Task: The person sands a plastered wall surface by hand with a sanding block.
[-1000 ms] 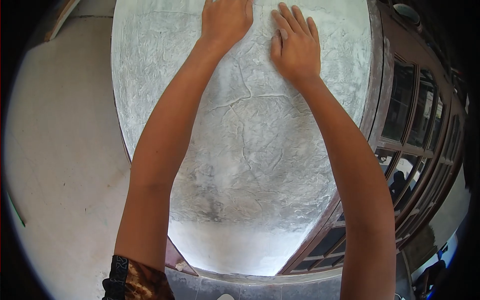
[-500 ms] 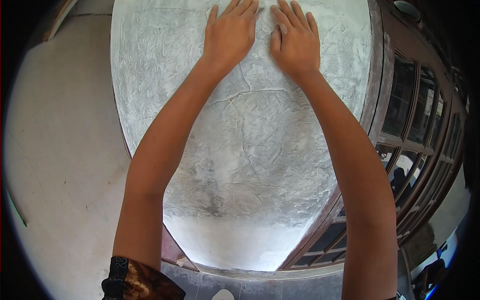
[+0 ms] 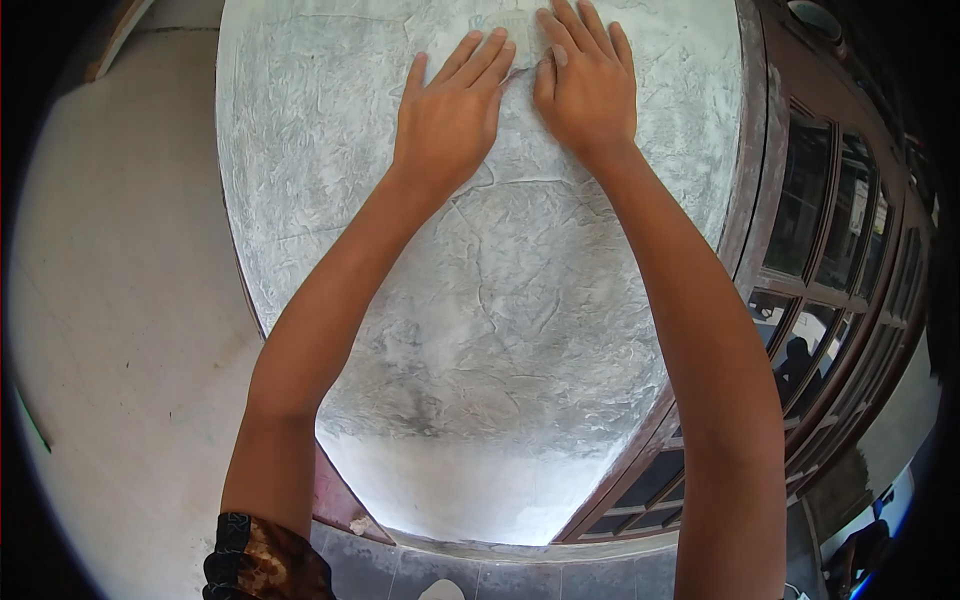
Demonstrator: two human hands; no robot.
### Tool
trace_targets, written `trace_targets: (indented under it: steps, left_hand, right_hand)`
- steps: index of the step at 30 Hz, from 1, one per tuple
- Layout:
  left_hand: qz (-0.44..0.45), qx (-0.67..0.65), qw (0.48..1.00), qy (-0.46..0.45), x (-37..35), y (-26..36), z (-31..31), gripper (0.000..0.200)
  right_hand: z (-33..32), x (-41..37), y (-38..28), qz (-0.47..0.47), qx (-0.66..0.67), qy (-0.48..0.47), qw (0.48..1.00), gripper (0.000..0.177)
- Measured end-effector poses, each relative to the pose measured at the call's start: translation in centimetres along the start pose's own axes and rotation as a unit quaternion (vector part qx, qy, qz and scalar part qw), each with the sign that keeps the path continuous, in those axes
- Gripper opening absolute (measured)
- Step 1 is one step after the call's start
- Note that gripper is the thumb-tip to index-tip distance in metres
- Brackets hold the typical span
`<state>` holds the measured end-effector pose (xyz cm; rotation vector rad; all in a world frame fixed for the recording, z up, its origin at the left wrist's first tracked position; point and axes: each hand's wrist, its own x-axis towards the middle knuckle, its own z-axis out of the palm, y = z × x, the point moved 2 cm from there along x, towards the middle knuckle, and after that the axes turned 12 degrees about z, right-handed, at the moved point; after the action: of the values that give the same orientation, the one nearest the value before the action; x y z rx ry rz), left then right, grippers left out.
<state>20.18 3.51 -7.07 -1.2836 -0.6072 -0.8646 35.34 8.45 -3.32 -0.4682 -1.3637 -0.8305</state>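
Observation:
Both palms face a rough, grey-white textured wall surface (image 3: 500, 260) with wrinkled ridges across it. My left hand (image 3: 450, 115) lies against its upper part, fingers spread and pointing up, holding nothing. To its right, my right hand (image 3: 590, 85) rests a little higher, its fingers stretched out and apart, also with nothing held. A small gap separates the two hands, where a short dark mark shows on the surface. Faint lettering (image 3: 500, 18) is visible above my left fingertips.
On the right stands a brown wooden frame with glass panes (image 3: 800, 195). A plain beige wall (image 3: 120, 280) fills the left side. Grey floor tiles (image 3: 520, 582) and a light-coloured shoe tip (image 3: 442, 590) are at the bottom.
My left hand has slid down and slightly left along the surface. My right hand has shifted only slightly. The faint lettering at the top now shows.

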Motion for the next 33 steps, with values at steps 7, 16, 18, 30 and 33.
trace_targets:
  steps: [7, 16, 18, 30, 33]
  left_hand:
    - [-0.040, -0.017, 0.999, 0.013, 7.4, -5.1, 2.0, 0.037]
    - [-0.009, -0.020, 1.000, 0.011, 6.6, -5.3, 1.2, 0.035]
    - [-0.014, -0.011, 1.000, 0.016, 7.4, -6.2, 2.0, 0.036]
    - [-0.021, -0.033, 0.999, -0.005, 6.4, -5.1, 0.9, 0.036]
    - [-0.009, -0.003, 0.999, 0.045, 3.2, -2.5, 1.4, 0.038]
  right_hand:
    - [-0.3, 0.1, 0.0, -0.006, 0.018, 0.017, 1.000, 0.046]
    - [-0.3, -0.1, -0.1, -0.007, 0.019, 0.013, 1.000, 0.046]
    - [-0.2, -0.1, 0.0, -0.007, 0.020, 0.009, 1.000, 0.046]
    - [-0.2, -0.2, 0.1, -0.012, 0.020, 0.008, 1.000, 0.046]
    - [-0.2, -0.1, 0.0, -0.012, 0.002, 0.004, 1.000, 0.046]
